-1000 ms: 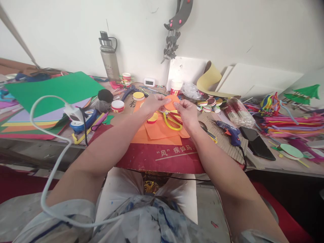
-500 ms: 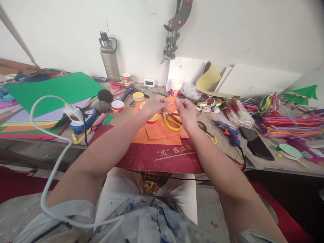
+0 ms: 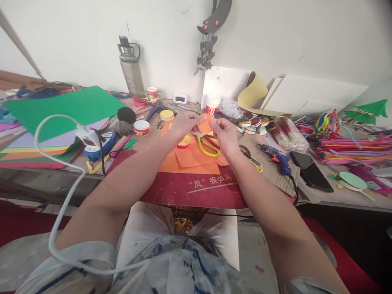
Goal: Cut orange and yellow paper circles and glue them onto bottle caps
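Between both hands, above the work mat, is a round orange paper disc [image 3: 204, 123]. My left hand [image 3: 186, 125] pinches its left edge, and my right hand [image 3: 225, 134] pinches its right edge with thumb and fingers. Below them lie yellow-handled scissors [image 3: 208, 150], partly hidden by my right hand. Under the scissors, orange paper sheets [image 3: 196, 160] overlap on the dark red board [image 3: 171, 190]. A small yellow-topped paper cup piece [image 3: 184, 141] rests beside my left wrist, touching or very near the orange paper.
A glue gun [image 3: 277, 158] and black phone [image 3: 310, 170] lie to the right, near bundled pipe cleaners [image 3: 352, 149]. Paper cups [image 3: 212, 105] stand behind my hands. Coloured sheets [image 3: 65, 108] cover the left side, with a bottle [image 3: 131, 67] by the wall. A white cable [image 3: 63, 208] loops across the left.
The orange disc has shifted slightly left and turned a little between my fingers. Both hands keep their pinch on it. The whole view has moved slightly.
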The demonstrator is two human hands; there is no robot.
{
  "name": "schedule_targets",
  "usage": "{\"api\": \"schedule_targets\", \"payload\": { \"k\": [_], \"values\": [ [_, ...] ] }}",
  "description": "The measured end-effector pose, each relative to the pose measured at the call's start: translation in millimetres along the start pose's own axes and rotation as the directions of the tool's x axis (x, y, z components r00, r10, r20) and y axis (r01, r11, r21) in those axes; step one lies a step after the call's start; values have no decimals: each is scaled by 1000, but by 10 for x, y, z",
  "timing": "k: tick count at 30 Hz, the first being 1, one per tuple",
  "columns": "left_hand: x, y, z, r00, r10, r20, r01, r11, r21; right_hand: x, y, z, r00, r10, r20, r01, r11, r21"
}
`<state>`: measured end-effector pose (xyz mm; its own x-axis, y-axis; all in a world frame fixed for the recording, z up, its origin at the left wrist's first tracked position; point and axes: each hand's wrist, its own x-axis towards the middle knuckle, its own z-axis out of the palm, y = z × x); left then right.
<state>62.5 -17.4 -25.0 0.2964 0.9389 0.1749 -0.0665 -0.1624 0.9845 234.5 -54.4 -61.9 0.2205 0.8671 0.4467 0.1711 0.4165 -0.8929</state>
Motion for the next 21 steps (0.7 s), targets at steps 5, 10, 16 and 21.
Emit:
{"api": "schedule_targets", "payload": {
  "k": [5,10,16,21],
  "values": [
    [-14,76,-45,994,7,105,-5,1000,-22,-14,-37,-6,998,-3,-56,4,1000,15],
    [144,147,-347,985,54,-163,-55,999,0,-37,-119,42,997,69,-14,-68,996,54],
    [330,11,-690,932,109,-345,29,927,373,-41,-116,77,988,156,2,-156,988,9],
    [352,-106,-797,944,59,-324,166,763,625,-45,-92,104,980,199,31,-198,980,-9]
  ]
}}
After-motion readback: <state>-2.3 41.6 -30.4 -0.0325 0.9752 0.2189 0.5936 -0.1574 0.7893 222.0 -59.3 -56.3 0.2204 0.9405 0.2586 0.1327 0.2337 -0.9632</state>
